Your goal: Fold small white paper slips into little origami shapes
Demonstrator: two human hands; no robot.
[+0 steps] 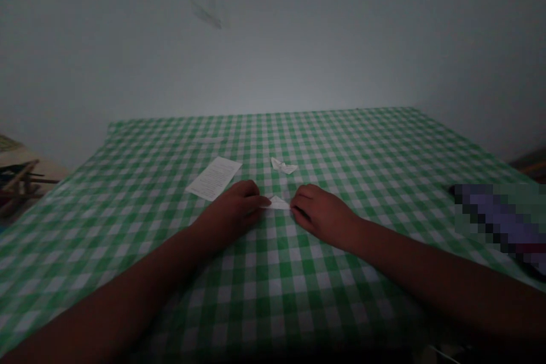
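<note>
Two bare hands work close together over a green checked cloth (273, 287), the left hand (239, 205) and right hand (318, 207) at opposite ends of a small folded paper (279, 203). The paper sits low between the fingertips, at or just above the cloth, its peak toward the far side. The left thumb and forefinger pinch one end; the right fingers, curled together, take the other, though how firmly they press cannot be told. Thin and white, the paper should weigh next to nothing, stiffer along its creases, limp where only one layer runs, and easily torn or crumpled. It would probably slip little against dry skin, but a loose hold could let the folds spring apart. The layered ends look the best place to grip, thumb against forefinger, leaving the peak uncrushed. Beyond the hands rests a second folded piece (284, 166) with pointed ends; to its left, a printed sheet (214, 178) lies flat near the left hand.
</note>
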